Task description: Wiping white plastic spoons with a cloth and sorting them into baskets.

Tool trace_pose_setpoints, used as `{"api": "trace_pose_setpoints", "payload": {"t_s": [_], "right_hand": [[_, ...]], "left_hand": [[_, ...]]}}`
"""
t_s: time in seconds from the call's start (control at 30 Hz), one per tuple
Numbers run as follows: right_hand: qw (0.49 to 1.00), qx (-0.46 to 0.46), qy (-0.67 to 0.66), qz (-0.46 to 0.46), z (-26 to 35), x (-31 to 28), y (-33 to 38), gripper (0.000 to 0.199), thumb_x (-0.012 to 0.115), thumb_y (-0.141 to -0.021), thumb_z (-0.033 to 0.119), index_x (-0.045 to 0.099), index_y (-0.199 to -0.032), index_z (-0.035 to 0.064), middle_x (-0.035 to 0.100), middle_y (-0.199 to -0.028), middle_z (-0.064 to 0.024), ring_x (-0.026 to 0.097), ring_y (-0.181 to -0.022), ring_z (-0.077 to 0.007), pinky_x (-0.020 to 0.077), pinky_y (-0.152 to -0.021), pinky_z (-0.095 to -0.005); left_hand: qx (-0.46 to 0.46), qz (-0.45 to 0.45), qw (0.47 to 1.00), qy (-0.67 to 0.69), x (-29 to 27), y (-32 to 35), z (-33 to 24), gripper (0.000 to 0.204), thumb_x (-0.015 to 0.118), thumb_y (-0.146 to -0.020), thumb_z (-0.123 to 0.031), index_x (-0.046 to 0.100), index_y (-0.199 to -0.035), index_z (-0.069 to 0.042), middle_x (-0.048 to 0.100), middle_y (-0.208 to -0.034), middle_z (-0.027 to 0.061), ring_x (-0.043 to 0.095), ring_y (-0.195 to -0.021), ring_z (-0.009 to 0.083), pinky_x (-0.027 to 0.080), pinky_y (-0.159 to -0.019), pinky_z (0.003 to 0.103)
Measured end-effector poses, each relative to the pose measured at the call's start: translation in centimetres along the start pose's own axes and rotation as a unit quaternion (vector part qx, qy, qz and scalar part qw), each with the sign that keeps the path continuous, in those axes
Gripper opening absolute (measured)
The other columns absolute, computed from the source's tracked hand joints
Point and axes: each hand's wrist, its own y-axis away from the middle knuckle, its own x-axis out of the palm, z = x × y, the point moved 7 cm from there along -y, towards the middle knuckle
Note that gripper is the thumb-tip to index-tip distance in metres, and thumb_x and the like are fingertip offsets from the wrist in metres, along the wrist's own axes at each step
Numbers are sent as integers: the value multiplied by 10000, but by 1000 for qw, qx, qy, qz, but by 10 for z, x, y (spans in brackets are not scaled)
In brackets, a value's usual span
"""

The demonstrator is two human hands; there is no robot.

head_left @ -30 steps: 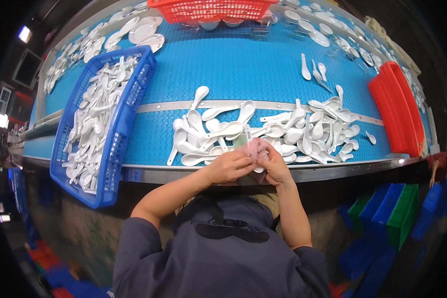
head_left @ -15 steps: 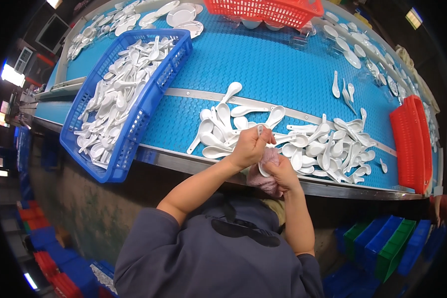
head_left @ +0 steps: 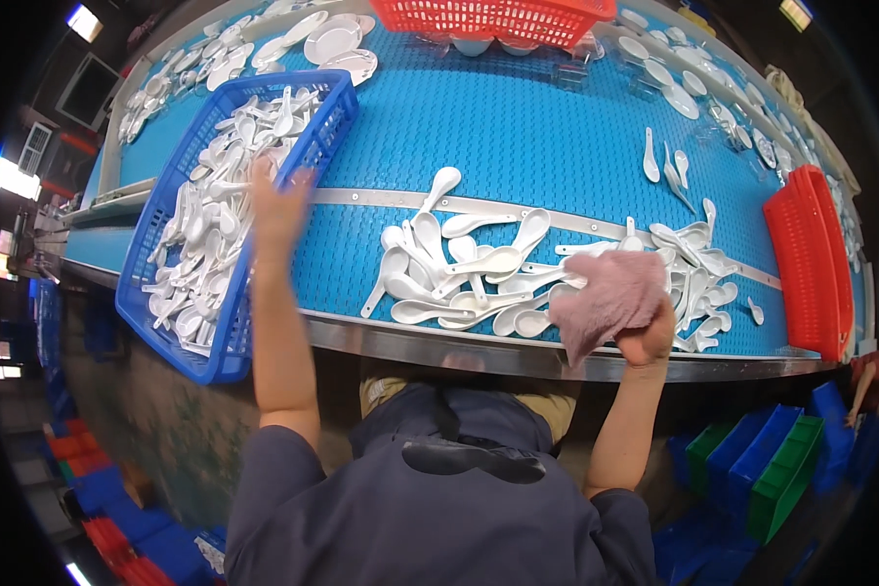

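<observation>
My left hand [head_left: 279, 207] reaches over the inner side of a blue plastic basket [head_left: 227, 366], which is filled with white spoons [head_left: 205, 217]. Motion smears its fingers, so whether a spoon is in them cannot be told. In my right hand [head_left: 651, 337] is a crumpled pink cloth [head_left: 610, 298], gripped from below. The cloth covers part of a loose pile of white ceramic spoons [head_left: 488, 262] at the near edge of the blue conveyor belt [head_left: 439, 107]. Several more spoons [head_left: 698, 264] lie just beyond the cloth to the right.
A red basket [head_left: 493, 20] stands at the far side, another red basket [head_left: 809, 264] at the right. White plates [head_left: 333, 41] lie at the far left. A metal strip [head_left: 361, 197] crosses the belt. Green crates [head_left: 786, 479] stand lower right, near another person's arm [head_left: 861, 391].
My hands have parted: they were together on a spoon and the cloth. The left has swung left to the blue basket; the right has moved right with the cloth, over the spoons.
</observation>
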Motion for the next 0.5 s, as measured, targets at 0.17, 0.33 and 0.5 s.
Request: {"api": "trace_pose_setpoints", "payload": {"t_s": [0.17,0.33,0.5], "right_hand": [[973,-189,-107,-80,37,10,6,603,375,-854,449,332,-1288,33,346,-1336,-135,311,-1244,-311,231,-1023,-499],[972,-79,-215,47,0,14,0,561,321,-886,436,304,-1323,84,297,-1376,-124,252,-1276,-326,164,-1027,-551],[972,-38,-198,122,-35,21,-15,563,371,-865,429,327,-1301,77,324,-1350,-129,290,-1259,-316,211,-1035,-526]], "left_hand": [[149,374,903,148,184,86,-148,370,664,-730,-217,596,-1047,-40,560,-1101,142,496,-1052,298,401,-898,379],[203,275,932,120,219,73,-172,257,622,-703,-95,647,-958,-76,635,-850,100,617,-779,273,499,-705,372],[-203,294,772,527,163,43,-130,245,510,-768,2,576,-1003,10,604,-849,103,622,-804,196,523,-675,317]]}}
